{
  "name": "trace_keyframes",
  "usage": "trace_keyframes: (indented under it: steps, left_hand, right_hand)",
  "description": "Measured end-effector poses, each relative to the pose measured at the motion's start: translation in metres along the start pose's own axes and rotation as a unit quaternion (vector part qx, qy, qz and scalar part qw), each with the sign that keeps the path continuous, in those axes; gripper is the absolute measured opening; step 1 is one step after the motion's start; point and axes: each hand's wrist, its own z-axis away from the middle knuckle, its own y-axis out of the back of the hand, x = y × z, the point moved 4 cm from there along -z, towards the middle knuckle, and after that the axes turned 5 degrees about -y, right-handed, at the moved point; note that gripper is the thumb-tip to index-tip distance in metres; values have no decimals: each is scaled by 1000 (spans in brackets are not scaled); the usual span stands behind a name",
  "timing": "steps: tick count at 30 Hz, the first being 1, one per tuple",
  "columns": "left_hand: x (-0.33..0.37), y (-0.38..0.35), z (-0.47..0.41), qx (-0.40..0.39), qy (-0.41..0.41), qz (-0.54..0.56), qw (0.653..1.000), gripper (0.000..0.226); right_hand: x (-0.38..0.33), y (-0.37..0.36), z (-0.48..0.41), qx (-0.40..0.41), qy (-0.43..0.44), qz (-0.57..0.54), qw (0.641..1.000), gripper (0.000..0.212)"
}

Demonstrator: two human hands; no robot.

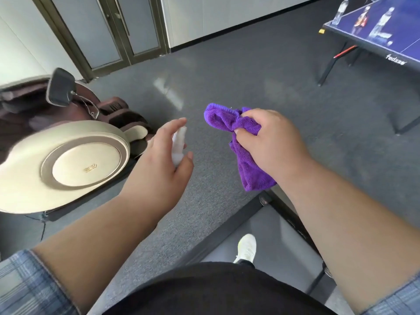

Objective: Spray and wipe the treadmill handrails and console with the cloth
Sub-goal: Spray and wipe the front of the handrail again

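Hands raised side by side above the grey carpeted floor (227,76), neither touching the other. The left hand (163,160) grips a small white spray bottle (178,142): thumb and lower fingers curl round its body, and the forefinger lies stretched along its top. The right hand (272,142) is closed round a bunched purple cloth (227,119). One rounded end of the cloth stands out above the knuckles toward the bottle, and the other end hangs below the wrist. Bottle and cloth are near each other but apart, both held in the air. Checked sleeves (27,287) are pushed back on both forearms. At the lower right, a white shoe (246,246) stands on a grey deck (272,246) bounded by a dark rail (227,226). To the left on the floor is a cream and brown massage chair (68,164), blurred. At the far right corner of the floor stands a blue surface (386,30) on dark legs, carrying several clear bottles (384,17). Grey-panelled doors (113,30) close the far left edge of the floor.
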Motion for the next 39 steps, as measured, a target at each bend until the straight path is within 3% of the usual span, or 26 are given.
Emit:
trace_keyframes:
  steps: [11,23,32,36,39]
  left_hand:
    - [-8,-104,-155,60,72,15,995,54]
    - [-26,-119,-268,90,77,-13,993,51]
    - [-126,-113,-369,112,19,7,994,53]
    - [-206,-106,-425,135,-33,-13,990,52]
    - [-261,-81,-466,169,-18,-8,985,51]
  right_hand:
    - [77,-5,-187,-70,43,0,997,23]
    - [79,-26,-306,-95,94,-14,991,20]
    - [51,-98,-408,-53,123,-31,990,19]
    - [33,-180,-463,-15,144,-40,989,21]
    - [6,-237,-506,-15,164,-67,984,22]
